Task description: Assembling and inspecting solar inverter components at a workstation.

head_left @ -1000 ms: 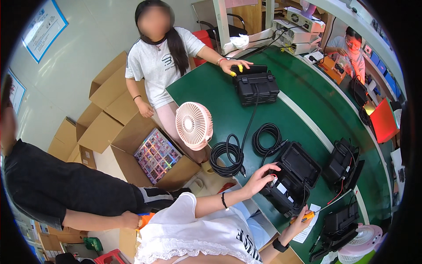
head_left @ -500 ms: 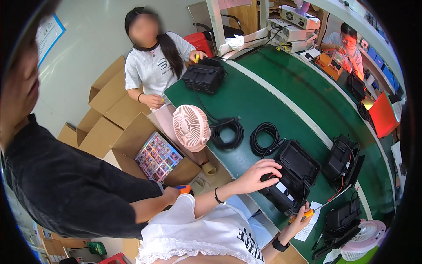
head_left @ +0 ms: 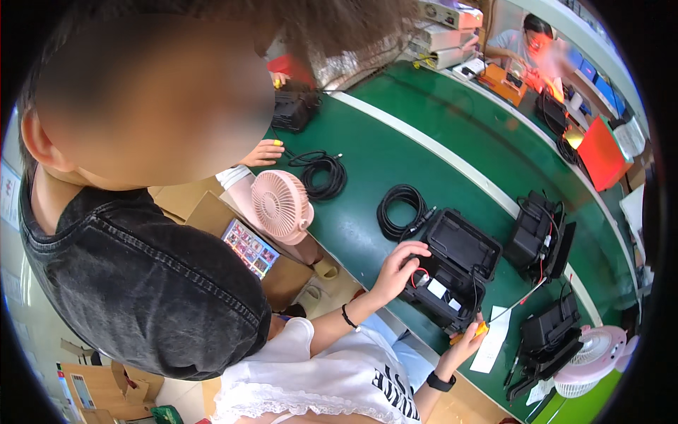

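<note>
An open black plastic case (head_left: pixel 452 321) lies on the green table in front of me, its lid (head_left: pixel 464 242) tipped back. White-labelled parts, a red wire and dark leads show inside it. My left hand (head_left: pixel 400 274) rests at the case's left side near the red wire, fingers apart and gripping nothing that I can see. Held in my right hand (head_left: pixel 466 345), at the case's near right corner, is a screwdriver (head_left: pixel 482 329) with an orange-yellow handle. Its long shaft points up to the right, away from the case.
A coiled black cable (head_left: pixel 402 212) lies beyond the case, another (head_left: pixel 326 177) farther left by a pink fan (head_left: pixel 281 206). More black cases (head_left: pixel 535 230) and a paper sheet (head_left: pixel 492 343) lie right. A person in a black shirt (head_left: pixel 141 283) leans close at left; others work across.
The person in black has leaned in, covering much of the upper left. My left hand has drawn back slightly from inside the case to its side. My right hand still holds the screwdriver.
</note>
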Tool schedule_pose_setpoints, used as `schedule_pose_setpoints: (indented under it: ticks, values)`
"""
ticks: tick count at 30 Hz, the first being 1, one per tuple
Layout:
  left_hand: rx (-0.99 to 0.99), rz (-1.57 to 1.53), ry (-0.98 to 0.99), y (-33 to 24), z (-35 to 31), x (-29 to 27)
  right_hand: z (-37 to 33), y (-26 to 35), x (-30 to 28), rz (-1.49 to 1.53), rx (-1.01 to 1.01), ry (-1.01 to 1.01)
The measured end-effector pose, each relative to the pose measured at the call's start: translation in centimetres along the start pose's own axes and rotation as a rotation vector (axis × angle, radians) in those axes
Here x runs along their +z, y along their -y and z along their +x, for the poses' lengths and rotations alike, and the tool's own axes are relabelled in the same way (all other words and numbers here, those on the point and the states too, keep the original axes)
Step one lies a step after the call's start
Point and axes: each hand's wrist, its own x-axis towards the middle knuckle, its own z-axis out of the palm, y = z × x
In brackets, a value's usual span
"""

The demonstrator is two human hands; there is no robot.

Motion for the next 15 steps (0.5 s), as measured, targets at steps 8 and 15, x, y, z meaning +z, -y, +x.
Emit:
schedule_pose_setpoints:
  ticks: [8, 15]
  values:
    - [-0.037, -0.025, -0.046, 0.3, 0.2, 0.3, -0.7, -1.8, 0.8, 0.017, -0.105, -0.043]
    - [-0.122, 0.036, 0.086, -0.9, 1.4, -0.9, -0.6, -0.8, 0.6, -0.014, -0.098, 0.015]
